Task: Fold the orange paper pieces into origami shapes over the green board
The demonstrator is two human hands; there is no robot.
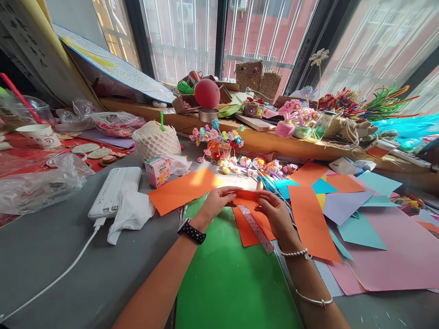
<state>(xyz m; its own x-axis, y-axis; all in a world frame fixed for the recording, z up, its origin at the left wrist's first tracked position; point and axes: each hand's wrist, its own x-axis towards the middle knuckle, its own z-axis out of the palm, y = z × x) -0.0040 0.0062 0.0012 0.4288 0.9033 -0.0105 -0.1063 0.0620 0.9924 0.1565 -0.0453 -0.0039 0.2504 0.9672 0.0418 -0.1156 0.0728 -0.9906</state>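
Note:
Between my two hands is a small piece of orange paper (247, 195), held up over the green board (236, 283). My left hand (219, 203) pinches its left end, and my right hand (273, 208) has its fingers closed on the right end. Below them a larger orange sheet (245, 230) lies on the board. A pink patterned ruler (257, 230) rests across that sheet at a slant, its upper end close beneath the held paper. Scissors or similar tools beside my right hand are mostly hidden.
Orange, blue, lilac and pink papers (394, 246) overlap on the right. At left are a white power bank (115, 192) with a cable, a crumpled tissue (132, 212) and a small pink box (157, 171). Craft flowers (216, 139) and a netted coconut (157, 139) stand behind.

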